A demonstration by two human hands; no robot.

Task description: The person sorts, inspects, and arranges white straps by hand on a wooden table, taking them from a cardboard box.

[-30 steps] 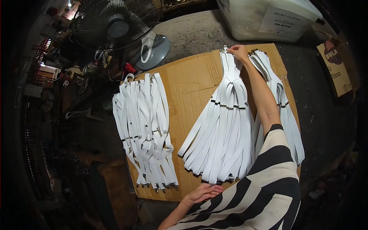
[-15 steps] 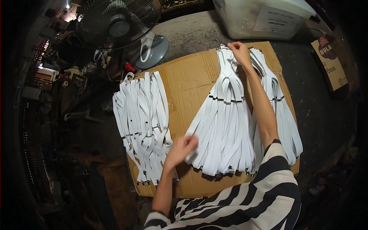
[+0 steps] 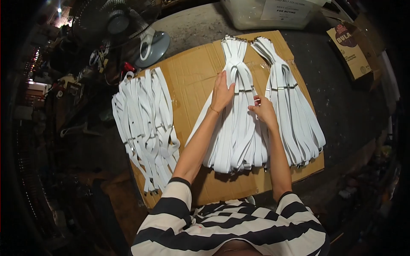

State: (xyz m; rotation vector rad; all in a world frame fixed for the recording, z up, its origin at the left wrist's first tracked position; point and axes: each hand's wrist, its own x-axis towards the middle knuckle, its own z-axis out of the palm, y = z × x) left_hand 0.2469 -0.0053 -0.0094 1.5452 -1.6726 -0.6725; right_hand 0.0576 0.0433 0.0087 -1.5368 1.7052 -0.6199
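Note:
A middle bundle of white suspenders (image 3: 236, 145) lies fanned out, its straps gathered at the top, with metal clips at both ends. My left hand (image 3: 222, 93) rests on the bundle's left edge below the gathered part, its fingers stretched out and thumb apart. Across from it, my right hand (image 3: 265, 112) is at the bundle's right edge, fingers bent but apart from the thumb. Dark adjuster buckles (image 3: 245, 90) cross the straps between the hands. To the right lies a second fanned bundle of white suspenders (image 3: 294, 123).
A looser pile of white suspenders (image 3: 145, 115) lies at left on the cardboard sheet (image 3: 192, 77). Behind are a fan (image 3: 156, 45) and a labelled plastic bin (image 3: 256, 17). A brown printed box (image 3: 352, 53) stands at right.
My right hand has come down from the bundle's top clips to its right edge. My left hand has moved up from the lower left to the bundle's left edge. The camera view has shifted.

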